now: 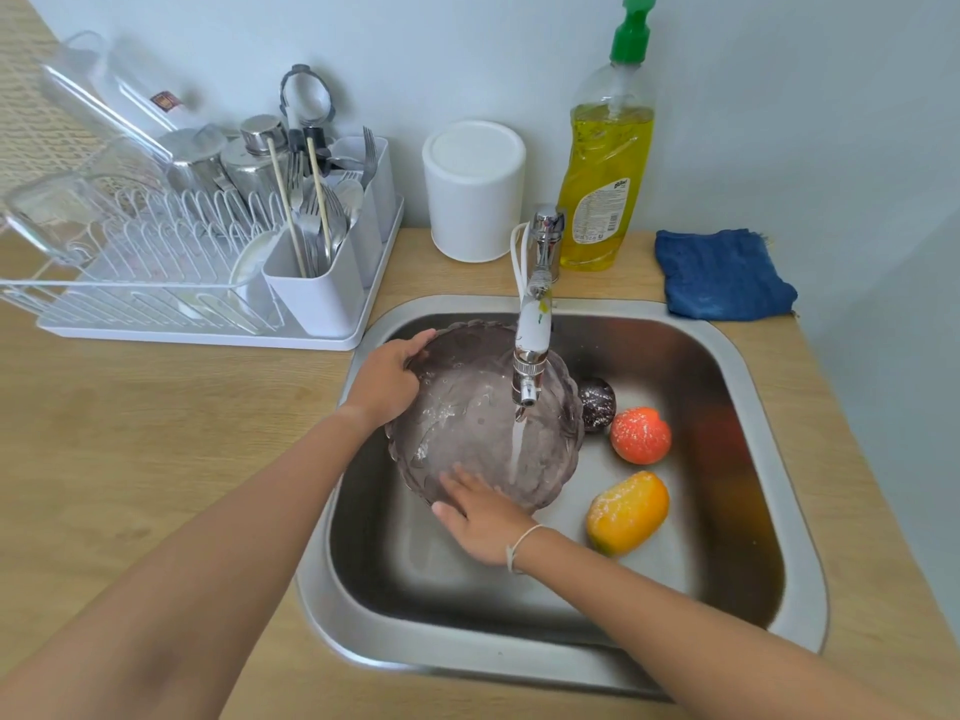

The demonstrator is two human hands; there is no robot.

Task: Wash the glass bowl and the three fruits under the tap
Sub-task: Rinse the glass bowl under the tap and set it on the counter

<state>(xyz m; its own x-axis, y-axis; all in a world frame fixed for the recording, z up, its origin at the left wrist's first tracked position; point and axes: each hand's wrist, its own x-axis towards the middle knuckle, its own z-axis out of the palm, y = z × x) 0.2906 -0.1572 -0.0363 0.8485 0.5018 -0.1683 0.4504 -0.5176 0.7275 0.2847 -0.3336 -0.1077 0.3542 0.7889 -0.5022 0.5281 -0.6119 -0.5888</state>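
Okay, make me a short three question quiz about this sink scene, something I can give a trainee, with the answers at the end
1. True or false: water from the tap is running into the glass bowl.
2. Which of the hands grips the bowl's rim: A) left hand, B) right hand, C) neither?
3. Fill in: the orange fruit, the yellow-orange fruit and the dark fruit lie in the ____, beside the bowl.

Key
1. True.
2. A; the right hand's fingers lie flat inside the bowl's near side.
3. Sink.
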